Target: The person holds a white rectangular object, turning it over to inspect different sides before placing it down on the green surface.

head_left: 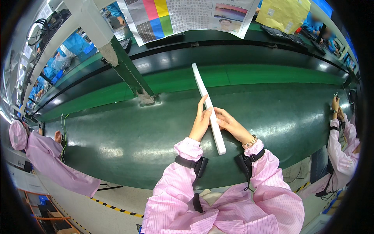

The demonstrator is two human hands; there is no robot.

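Note:
A long, narrow white piece [217, 134], perhaps a flat box or panel seen edge-on, stands out over the green work table [163, 132]. Its far end reaches over the bright green strip, and its near end points toward my body. From the left, my left hand [200, 124] is closed on it, index finger stretched along its side. My right hand [232, 125] grips the opposite side, with its fingers partly behind the piece. Both hands sit near its middle, above the table.
A green-and-white post [130, 74] rises from the table at left. Printed sheets [191, 17] and a yellow sheet [283, 15] hang at the back, beyond a dark conveyor belt [218, 45]. Co-workers in pink sit at left [54, 156] and right [343, 152]. A thin green cord [63, 136] lies at left.

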